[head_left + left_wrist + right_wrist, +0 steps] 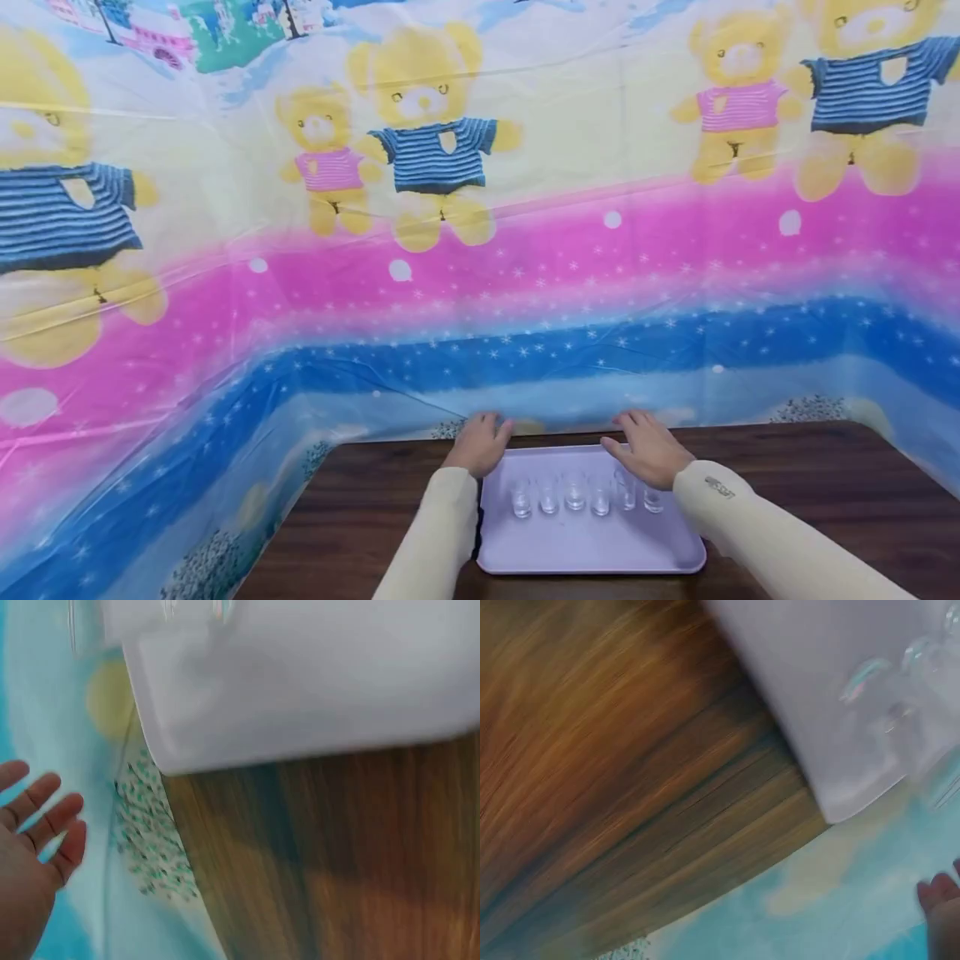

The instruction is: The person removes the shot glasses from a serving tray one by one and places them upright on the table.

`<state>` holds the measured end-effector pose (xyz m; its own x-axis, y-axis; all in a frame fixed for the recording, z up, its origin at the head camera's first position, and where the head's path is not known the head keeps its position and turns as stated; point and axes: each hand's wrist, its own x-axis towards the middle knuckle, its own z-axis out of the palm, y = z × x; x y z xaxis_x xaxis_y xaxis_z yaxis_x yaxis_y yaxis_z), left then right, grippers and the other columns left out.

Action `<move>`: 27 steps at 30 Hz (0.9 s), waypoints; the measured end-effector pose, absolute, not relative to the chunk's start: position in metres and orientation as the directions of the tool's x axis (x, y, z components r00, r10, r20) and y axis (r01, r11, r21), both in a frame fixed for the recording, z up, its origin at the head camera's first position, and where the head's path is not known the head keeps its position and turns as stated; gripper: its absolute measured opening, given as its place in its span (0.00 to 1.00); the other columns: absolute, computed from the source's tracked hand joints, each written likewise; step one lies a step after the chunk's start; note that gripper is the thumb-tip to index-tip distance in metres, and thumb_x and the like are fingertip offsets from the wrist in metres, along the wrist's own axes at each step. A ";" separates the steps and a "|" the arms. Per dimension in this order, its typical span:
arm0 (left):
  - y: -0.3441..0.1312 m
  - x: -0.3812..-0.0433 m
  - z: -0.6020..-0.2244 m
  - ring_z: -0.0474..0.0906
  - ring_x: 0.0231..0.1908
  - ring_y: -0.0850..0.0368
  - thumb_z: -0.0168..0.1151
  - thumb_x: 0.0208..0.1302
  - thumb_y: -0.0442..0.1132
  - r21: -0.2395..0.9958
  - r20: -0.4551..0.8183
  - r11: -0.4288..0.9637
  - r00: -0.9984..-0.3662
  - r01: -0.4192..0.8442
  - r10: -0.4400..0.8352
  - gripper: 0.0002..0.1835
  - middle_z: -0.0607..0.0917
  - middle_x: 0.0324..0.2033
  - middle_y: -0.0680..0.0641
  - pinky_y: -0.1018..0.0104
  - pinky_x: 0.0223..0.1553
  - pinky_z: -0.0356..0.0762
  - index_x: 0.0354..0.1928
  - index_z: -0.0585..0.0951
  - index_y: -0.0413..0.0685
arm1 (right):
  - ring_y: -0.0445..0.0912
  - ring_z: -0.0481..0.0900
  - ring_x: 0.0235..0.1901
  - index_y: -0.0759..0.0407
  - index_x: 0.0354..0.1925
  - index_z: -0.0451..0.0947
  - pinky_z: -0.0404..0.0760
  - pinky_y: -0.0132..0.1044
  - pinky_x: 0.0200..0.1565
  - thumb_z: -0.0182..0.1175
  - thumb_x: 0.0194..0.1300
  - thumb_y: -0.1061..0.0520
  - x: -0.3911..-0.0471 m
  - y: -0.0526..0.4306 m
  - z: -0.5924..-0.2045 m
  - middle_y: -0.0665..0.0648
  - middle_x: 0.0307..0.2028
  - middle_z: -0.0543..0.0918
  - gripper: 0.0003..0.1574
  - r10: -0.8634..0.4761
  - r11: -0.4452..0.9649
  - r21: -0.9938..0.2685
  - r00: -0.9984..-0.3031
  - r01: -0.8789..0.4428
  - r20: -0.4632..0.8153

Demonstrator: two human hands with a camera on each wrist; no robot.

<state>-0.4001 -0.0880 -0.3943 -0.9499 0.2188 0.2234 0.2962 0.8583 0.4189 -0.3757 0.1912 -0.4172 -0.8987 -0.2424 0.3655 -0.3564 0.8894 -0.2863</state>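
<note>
A light purple tray (585, 546) lies on the dark wooden table, and several small clear glasses (574, 492) stand on it in a row across its middle. My left hand (482, 443), fingers extended, is by the tray's far left corner; in the left wrist view that hand (41, 832) shows relaxed, spread fingers and holds nothing. Over the far right part of the tray is my right hand (651, 450), its fingers stretched forward and nothing in its grasp. The right forearm overlaps the tray's right edge. Only some fingers of the right hand (941, 892) show in the right wrist view.
The wooden table (360, 508) extends to both sides of the tray, with its far edge close behind it. A printed cloth (570, 292) with teddy bears and coloured bands hangs behind and around the table. Cream sleeves (435, 533) cover both forearms.
</note>
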 end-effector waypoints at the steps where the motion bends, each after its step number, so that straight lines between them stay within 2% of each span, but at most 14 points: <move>1: -0.094 -0.401 -0.395 0.59 0.55 0.46 0.32 0.64 0.57 0.445 0.221 0.841 -0.948 0.308 0.231 0.30 0.64 0.55 0.42 0.49 0.51 0.56 0.58 0.63 0.44 | 0.55 0.59 0.54 0.58 0.54 0.64 0.57 0.53 0.51 0.37 0.58 0.30 -0.373 0.194 -0.416 0.60 0.53 0.65 0.41 -0.251 0.879 -0.300 -0.896 -0.369 0.368; 3: -0.107 -0.401 -0.397 0.63 0.53 0.47 0.36 0.65 0.54 0.496 0.211 0.805 -0.945 0.325 0.251 0.26 0.66 0.53 0.42 0.51 0.48 0.61 0.56 0.65 0.43 | 0.52 0.62 0.52 0.58 0.52 0.65 0.61 0.51 0.49 0.41 0.57 0.31 -0.369 0.200 -0.414 0.57 0.50 0.67 0.38 -0.267 0.863 -0.318 -0.889 -0.393 0.372; 5: -0.118 -0.401 -0.403 0.65 0.50 0.49 0.37 0.65 0.55 0.537 0.192 0.781 -0.948 0.319 0.256 0.26 0.68 0.51 0.43 0.53 0.46 0.64 0.55 0.66 0.43 | 0.49 0.65 0.50 0.55 0.51 0.66 0.64 0.48 0.47 0.45 0.56 0.33 -0.365 0.205 -0.414 0.54 0.48 0.68 0.35 -0.278 0.858 -0.318 -0.886 -0.402 0.371; 9: -0.137 -0.399 -0.417 0.73 0.37 0.50 0.37 0.63 0.57 0.666 0.101 0.701 -0.961 0.257 0.256 0.27 0.74 0.42 0.42 0.55 0.35 0.69 0.52 0.67 0.43 | 0.43 0.68 0.43 0.52 0.48 0.68 0.67 0.43 0.44 0.53 0.53 0.36 -0.358 0.217 -0.418 0.48 0.42 0.70 0.30 -0.305 0.860 -0.284 -0.874 -0.423 0.379; 13: -0.152 -0.396 -0.434 0.74 0.26 0.50 0.42 0.64 0.52 0.763 0.019 0.617 -0.961 0.192 0.276 0.22 0.75 0.32 0.42 0.59 0.26 0.71 0.49 0.68 0.42 | 0.41 0.69 0.37 0.52 0.43 0.70 0.68 0.41 0.39 0.58 0.50 0.39 -0.350 0.228 -0.420 0.47 0.36 0.70 0.26 -0.324 0.855 -0.275 -0.867 -0.439 0.379; 19: -0.162 -0.397 -0.453 0.74 0.24 0.53 0.51 0.61 0.42 0.779 0.007 0.586 -0.939 0.222 0.345 0.17 0.76 0.28 0.45 0.62 0.24 0.72 0.46 0.69 0.38 | 0.38 0.66 0.27 0.51 0.37 0.71 0.67 0.36 0.31 0.61 0.47 0.43 -0.344 0.240 -0.423 0.46 0.29 0.69 0.21 -0.329 0.860 -0.261 -0.868 -0.438 0.372; 27: -0.159 -0.401 -0.459 0.72 0.25 0.56 0.57 0.55 0.36 0.744 0.014 0.598 -0.901 0.299 0.433 0.13 0.76 0.27 0.49 0.63 0.27 0.70 0.42 0.72 0.39 | 0.36 0.65 0.24 0.50 0.33 0.71 0.66 0.31 0.27 0.64 0.44 0.49 -0.342 0.249 -0.433 0.44 0.26 0.68 0.17 -0.385 0.837 -0.221 -0.826 -0.501 0.411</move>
